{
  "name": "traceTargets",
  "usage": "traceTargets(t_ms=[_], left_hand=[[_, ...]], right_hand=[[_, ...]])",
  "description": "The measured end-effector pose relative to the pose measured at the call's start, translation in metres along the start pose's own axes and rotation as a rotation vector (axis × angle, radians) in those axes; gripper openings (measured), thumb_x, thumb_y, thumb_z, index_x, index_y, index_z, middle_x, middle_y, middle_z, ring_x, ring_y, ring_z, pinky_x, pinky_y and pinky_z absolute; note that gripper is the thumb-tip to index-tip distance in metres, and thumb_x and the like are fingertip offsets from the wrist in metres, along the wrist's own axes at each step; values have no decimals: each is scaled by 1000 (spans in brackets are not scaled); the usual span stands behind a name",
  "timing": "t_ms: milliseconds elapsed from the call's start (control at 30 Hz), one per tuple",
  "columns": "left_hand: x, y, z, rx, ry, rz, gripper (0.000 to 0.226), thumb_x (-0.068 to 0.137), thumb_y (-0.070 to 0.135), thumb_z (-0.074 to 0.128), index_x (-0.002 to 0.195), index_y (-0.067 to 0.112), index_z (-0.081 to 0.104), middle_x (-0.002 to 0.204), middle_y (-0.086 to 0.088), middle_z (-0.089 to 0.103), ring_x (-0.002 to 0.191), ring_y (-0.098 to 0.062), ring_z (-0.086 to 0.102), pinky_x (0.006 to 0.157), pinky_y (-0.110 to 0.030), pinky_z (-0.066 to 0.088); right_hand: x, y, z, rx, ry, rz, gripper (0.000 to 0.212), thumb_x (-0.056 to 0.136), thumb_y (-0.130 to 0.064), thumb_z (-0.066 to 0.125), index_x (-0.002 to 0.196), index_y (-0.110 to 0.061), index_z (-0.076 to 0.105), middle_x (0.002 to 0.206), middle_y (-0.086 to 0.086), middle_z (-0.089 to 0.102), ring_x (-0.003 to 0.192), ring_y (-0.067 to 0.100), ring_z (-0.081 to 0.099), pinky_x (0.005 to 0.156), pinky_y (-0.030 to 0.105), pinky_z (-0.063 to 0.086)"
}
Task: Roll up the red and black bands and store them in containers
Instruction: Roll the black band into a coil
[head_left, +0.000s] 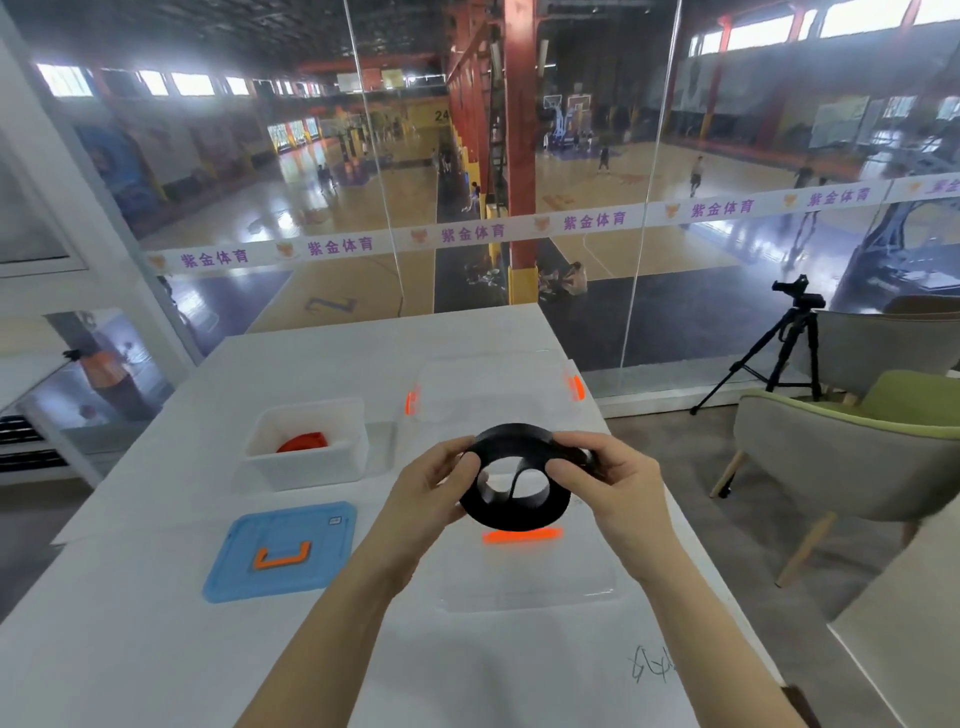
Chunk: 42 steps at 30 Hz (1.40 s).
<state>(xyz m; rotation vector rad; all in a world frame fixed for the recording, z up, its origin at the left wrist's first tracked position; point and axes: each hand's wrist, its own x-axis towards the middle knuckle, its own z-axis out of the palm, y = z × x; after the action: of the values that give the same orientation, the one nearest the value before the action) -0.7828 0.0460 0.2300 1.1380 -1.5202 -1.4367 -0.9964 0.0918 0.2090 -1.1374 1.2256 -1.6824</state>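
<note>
You are pinching the black band (511, 488) between your left hand (431, 480) and right hand (605, 475), keeping its loose loops gathered for rolling.

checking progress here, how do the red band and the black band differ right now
The red band lies bunched in the white container, untouched; the black band is held above the table by the left hand and right hand. The red one is compact; the black one forms loose open loops.

Black band (511, 506) looped loosely, held above the table; red band (303, 442) inside white container (306, 460).
</note>
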Motion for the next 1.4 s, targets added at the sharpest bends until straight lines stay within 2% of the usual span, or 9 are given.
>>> traceTargets(t_ms=[100, 200, 333, 567, 700, 900, 1133, 1267, 1400], left_hand=[[7, 1, -22, 119, -20, 11, 26, 101, 27, 63, 124, 37, 70, 116, 6, 75, 108, -20, 73, 97, -45, 60], [12, 5, -49, 162, -82, -43, 19, 98, 23, 66, 114, 31, 75, 109, -2, 77, 103, -23, 74, 84, -33, 63], [25, 8, -81, 161, -189, -105, 16, 97, 19, 68, 111, 20, 76, 104, -16, 73, 93, -19, 74, 85, -34, 63], [59, -2, -117, -73, -100, -157, 15, 95, 16, 72, 109, 11, 75, 110, -22, 73, 106, -34, 73, 87, -47, 63], [76, -12, -135, -187, -106, -189, 15, 97, 16, 69, 110, 8, 73, 110, -24, 73, 108, -35, 73, 85, -43, 63], [106, -32, -156, -322, -135, -231, 17, 99, 17, 66, 113, 9, 73, 111, -19, 75, 110, -35, 72, 95, -54, 59], [147, -45, -146, -351, -126, -276, 23, 98, 22, 69, 119, 13, 70, 117, -17, 74, 106, -34, 74, 93, -55, 60], [175, -50, -136, -351, -80, -317, 25, 98, 30, 68, 115, 12, 70, 113, -15, 76, 104, -36, 75, 92, -57, 60], [207, -52, -127, -350, -49, -355, 25, 99, 32, 66, 113, 11, 71, 114, -13, 76, 104, -37, 75, 92, -58, 59]], right_hand=[[4, 8, 22, 0, -66, 15, 28, 84, 7, 80, 101, -14, 81, 97, 7, 82, 91, 26, 76, 84, 29, 62], [12, 15, 41, 14, -95, 45, 26, 83, 11, 78, 101, -8, 79, 99, 9, 81, 90, 22, 78, 82, 26, 61], [25, 20, 64, 18, -127, 70, 26, 84, 13, 76, 97, -9, 75, 102, 9, 81, 96, 24, 78, 87, 30, 62], [56, 24, 109, -15, -27, 50, 30, 85, 11, 75, 105, -10, 73, 107, 8, 80, 100, 25, 76, 88, 27, 59], [69, 29, 131, -72, 28, 68, 32, 88, 6, 76, 108, -19, 75, 109, 7, 76, 99, 23, 74, 88, 28, 58], [87, 42, 144, -230, -21, 48, 28, 104, -13, 61, 120, -32, 74, 128, 2, 70, 116, 26, 70, 100, 51, 57], [125, 66, 146, -178, 119, 124, 24, 98, -5, 70, 112, -24, 73, 112, 7, 76, 98, 26, 76, 95, 60, 58], [154, 77, 139, -155, 110, 159, 17, 97, 0, 68, 110, -11, 71, 105, 13, 77, 93, 21, 76, 93, 53, 61], [187, 91, 132, -145, 100, 159, 17, 97, -2, 69, 107, -16, 72, 106, 11, 76, 95, 24, 76, 89, 42, 60]])
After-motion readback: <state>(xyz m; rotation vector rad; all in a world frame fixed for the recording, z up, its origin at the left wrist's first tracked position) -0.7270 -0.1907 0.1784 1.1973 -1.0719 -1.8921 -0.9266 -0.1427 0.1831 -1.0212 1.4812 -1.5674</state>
